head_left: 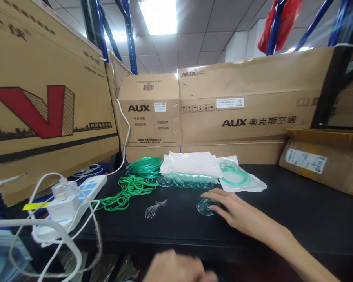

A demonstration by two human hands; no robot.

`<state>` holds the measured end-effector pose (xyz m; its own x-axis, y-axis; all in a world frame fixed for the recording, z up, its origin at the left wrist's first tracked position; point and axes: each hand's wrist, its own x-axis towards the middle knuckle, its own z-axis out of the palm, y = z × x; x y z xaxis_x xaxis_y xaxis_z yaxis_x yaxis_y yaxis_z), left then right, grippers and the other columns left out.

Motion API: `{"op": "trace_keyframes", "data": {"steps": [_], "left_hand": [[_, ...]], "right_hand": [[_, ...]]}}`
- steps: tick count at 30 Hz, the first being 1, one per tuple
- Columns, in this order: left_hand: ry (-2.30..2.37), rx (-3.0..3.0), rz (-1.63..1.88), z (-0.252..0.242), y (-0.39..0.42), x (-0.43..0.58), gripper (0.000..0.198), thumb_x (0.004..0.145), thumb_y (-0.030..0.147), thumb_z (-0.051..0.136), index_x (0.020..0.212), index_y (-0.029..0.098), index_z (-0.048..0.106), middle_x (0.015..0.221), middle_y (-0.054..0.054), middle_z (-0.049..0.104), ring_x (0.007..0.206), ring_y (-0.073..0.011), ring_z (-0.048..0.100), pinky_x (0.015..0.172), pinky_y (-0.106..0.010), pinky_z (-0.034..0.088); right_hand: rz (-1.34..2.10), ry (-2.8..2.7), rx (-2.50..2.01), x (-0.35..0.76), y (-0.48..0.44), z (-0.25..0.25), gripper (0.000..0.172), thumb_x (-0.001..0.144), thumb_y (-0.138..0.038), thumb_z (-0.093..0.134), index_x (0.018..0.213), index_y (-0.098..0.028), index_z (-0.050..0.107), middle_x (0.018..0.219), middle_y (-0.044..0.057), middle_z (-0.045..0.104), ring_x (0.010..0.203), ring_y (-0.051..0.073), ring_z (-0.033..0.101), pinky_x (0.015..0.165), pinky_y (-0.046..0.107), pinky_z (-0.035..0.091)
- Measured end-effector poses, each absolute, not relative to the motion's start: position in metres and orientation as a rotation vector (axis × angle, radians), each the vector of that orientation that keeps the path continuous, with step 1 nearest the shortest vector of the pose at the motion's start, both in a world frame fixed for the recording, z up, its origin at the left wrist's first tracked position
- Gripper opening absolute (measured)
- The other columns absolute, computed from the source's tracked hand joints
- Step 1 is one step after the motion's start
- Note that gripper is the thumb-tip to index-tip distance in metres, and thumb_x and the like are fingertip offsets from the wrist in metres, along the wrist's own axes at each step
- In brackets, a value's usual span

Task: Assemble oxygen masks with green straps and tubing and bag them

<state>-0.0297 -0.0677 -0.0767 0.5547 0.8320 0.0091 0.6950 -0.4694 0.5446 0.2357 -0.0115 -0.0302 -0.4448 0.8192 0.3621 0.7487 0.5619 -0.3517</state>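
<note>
My right hand (pixel 228 207) reaches in from the right, its thumb and fingers closed on a clear green plastic oxygen mask (pixel 205 207) lying on the black tabletop (pixel 270 223). At the bottom edge, my left hand (pixel 175 268) is smeared by motion and partly cut off; its fingers cannot be made out. Behind the held mask, several similar masks (pixel 191 181) lie nested in a row. Thin, curved, shiny strips (pixel 155 208) sit in a small group to the left. Beyond them are green elastic straps (pixel 129 190) and a coil of green tubing (pixel 145 167).
White plastic bags (pixel 191 162) lie over the nested masks, beside a bag with green tubing (pixel 238 174). A white power strip (pixel 91 188) and looping cables stand at left. AUX cartons (pixel 232 90) wall the back; an opened carton (pixel 326 156) sits right.
</note>
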Motion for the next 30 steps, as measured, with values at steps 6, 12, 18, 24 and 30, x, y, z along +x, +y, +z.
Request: {"op": "trace_keyframes", "data": {"steps": [6,12,18,24,30], "left_hand": [[1.794,2.52,0.725,0.001,-0.012,-0.067,0.023,0.095,0.042,0.058,0.101,0.022,0.067,0.104,-0.006,0.064,0.095,-0.0254,0.063,0.08,-0.035,0.043],[1.569,2.66,0.675,-0.003,0.027,-0.069,0.019,0.098,0.019,0.049,0.085,0.019,0.063,0.093,-0.005,0.06,0.091,-0.0215,0.057,0.081,-0.033,0.039],[1.151,2.606,0.897,0.011,0.01,-0.035,0.017,0.102,0.02,0.045,0.093,0.022,0.06,0.101,-0.001,0.061,0.091,-0.0161,0.059,0.085,-0.028,0.042],[0.988,2.551,0.958,0.012,0.001,-0.019,0.02,0.101,0.017,0.048,0.087,0.022,0.061,0.102,0.0,0.066,0.096,-0.0158,0.062,0.088,-0.026,0.044],[0.913,2.592,0.865,0.009,0.001,-0.013,0.02,0.1,0.018,0.051,0.088,0.023,0.067,0.109,0.001,0.069,0.105,-0.0166,0.064,0.095,-0.025,0.045]], "right_hand": [[0.42,-2.18,-1.426,0.228,-0.027,-0.023,0.049,0.096,-0.062,0.051,0.142,-0.045,0.054,0.15,0.0,0.057,0.144,0.031,0.045,0.119,0.053,0.034],[0.453,-2.044,-1.48,0.226,-0.031,-0.019,0.05,0.091,-0.067,0.055,0.134,-0.041,0.058,0.139,0.004,0.063,0.137,0.034,0.05,0.111,0.053,0.04],[0.42,-2.038,-1.38,0.219,-0.022,-0.02,0.03,0.095,-0.048,0.059,0.121,-0.035,0.066,0.121,0.004,0.071,0.118,0.031,0.063,0.101,0.045,0.047],[0.376,-2.022,-1.362,0.218,-0.019,-0.016,0.03,0.091,-0.039,0.062,0.118,-0.029,0.07,0.114,0.007,0.075,0.109,0.032,0.067,0.092,0.044,0.051],[0.382,-1.985,-1.357,0.216,-0.024,-0.007,0.032,0.092,-0.043,0.062,0.117,-0.027,0.074,0.117,0.006,0.076,0.105,0.031,0.069,0.09,0.041,0.052]]}}
